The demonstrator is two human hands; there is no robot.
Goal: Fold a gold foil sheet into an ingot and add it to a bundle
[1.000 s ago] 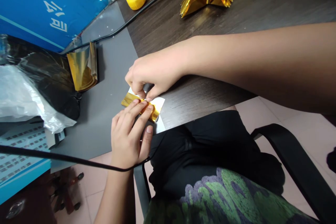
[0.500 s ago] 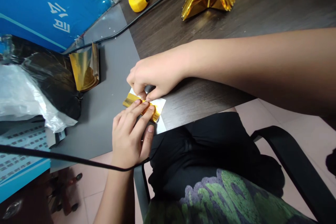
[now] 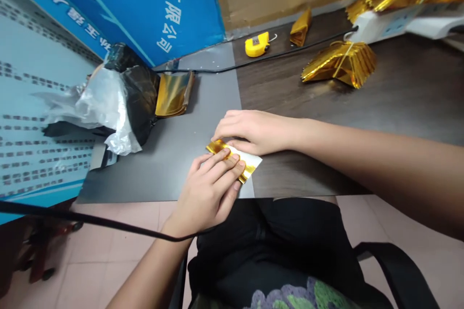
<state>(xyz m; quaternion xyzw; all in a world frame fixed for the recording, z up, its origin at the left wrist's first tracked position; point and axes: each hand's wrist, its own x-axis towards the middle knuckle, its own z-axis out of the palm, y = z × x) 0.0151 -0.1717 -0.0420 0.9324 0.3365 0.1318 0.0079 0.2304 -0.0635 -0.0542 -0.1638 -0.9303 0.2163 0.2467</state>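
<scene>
A small sheet of gold foil paper [image 3: 250,159] lies folded on the desk near its front edge, its white back partly showing. The fingers of my left hand [image 3: 212,183] are stretched flat across the gold fold and press it down. Along the far side of the paper, my right hand [image 3: 252,130] is curled, with its thumb at the white part and its fingertips at the paper's left end. The right fingertips are partly hidden, but they appear closed on the paper's edge.
A stack of gold sheets [image 3: 172,94] leans by a black and clear plastic bag [image 3: 139,101]. Farther back are a yellow tape measure [image 3: 257,44], a small gold folded piece [image 3: 300,28], a black cable [image 3: 217,70] and a tied gold foil bundle [image 3: 340,63]. Blue printed boxes [image 3: 188,5] stand behind.
The view has tilted up and turned, showing more of the desk's back. My right fingers have moved from the paper's middle toward its left end; my left hand still presses the fold.
</scene>
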